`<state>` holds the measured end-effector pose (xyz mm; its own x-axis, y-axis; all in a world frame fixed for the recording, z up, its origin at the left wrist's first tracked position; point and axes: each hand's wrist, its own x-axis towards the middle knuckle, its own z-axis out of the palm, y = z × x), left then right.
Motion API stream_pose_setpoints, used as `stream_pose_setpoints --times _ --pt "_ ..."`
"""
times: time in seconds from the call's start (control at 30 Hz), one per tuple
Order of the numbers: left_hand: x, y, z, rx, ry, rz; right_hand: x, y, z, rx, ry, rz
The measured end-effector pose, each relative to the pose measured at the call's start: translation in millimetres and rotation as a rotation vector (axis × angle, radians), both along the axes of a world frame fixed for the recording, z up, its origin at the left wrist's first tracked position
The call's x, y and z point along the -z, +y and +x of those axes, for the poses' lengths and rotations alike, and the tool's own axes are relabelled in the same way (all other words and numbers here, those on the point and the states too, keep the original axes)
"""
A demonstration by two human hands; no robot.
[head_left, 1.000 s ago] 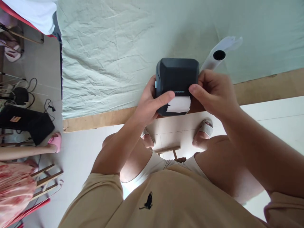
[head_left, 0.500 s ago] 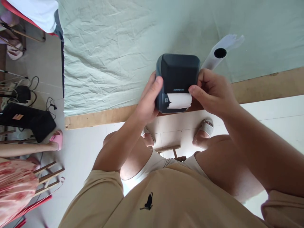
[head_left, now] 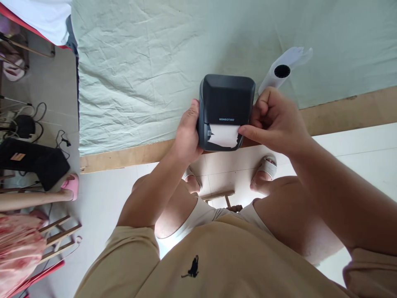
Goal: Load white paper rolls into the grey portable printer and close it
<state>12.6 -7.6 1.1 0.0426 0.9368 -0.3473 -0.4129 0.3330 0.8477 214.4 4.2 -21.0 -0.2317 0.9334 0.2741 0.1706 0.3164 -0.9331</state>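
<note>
A black label printer (head_left: 228, 97) is held over the table's near edge. A white strip of label paper (head_left: 223, 135) with a ragged, torn end hangs out of its front slot. My left hand (head_left: 187, 134) is closed around the printer's left side, thumb along the edge and fingers hidden beneath. On the other side, my right hand (head_left: 273, 120) has its fingers curled against the printer's right side. Its thumb tip touches the front right corner, at the paper's right edge. Just beyond that hand lies a white roll in clear wrap (head_left: 274, 76), its dark round end showing.
A wrinkled pale green cloth (head_left: 139, 74) covers the table, with a bare wooden edge (head_left: 130, 159) in front. To the left are a black bag-like object (head_left: 34, 159), cables, a wooden stool (head_left: 58, 238) and another person's leg with a pink slipper (head_left: 72, 186).
The printer has shifted slightly left and down in view. My left thumb has slid from its top to its side. My right thumb has moved down from the cover's corner to the paper's edge.
</note>
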Motion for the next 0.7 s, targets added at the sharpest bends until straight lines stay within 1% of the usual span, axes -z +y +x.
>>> stream_pose_setpoints --times 0.07,0.17,0.23,0.3,0.37,0.4,0.47,0.53,0.63,0.7 --pt "-2.3 0 0 0.014 0.003 -0.015 -5.6 0 -1 0.024 0.004 -0.012" --pt "-4.9 2 0 0.020 0.011 -0.037 -23.1 -1 -4 0.076 0.014 -0.028" --pt "-4.4 3 1 0.033 0.002 -0.039 -38.6 -3 -8 0.146 0.079 0.029" --pt "-2.5 3 1 0.042 -0.005 -0.033 -52.8 -4 -13 0.256 0.168 0.124" --pt "-0.9 4 1 0.029 0.006 -0.037 -62.7 -6 -17 0.344 0.195 0.196" --pt "-0.7 4 1 0.026 0.015 -0.043 -65.5 -6 -18 0.371 0.170 0.208" --pt "-2.2 3 2 0.055 0.027 -0.056 -67.2 -5 -21 0.371 0.039 0.234" --pt "-5.4 2 1 0.111 0.033 -0.045 -65.4 -2 -21 0.347 -0.202 0.276" --pt "-10.3 -2 -1 0.180 0.055 0.034 -60.5 4 -18 0.310 -0.614 0.306" --pt "-11.6 -4 -4 0.209 0.061 0.084 -58.5 8 -15 0.266 -0.762 0.293"
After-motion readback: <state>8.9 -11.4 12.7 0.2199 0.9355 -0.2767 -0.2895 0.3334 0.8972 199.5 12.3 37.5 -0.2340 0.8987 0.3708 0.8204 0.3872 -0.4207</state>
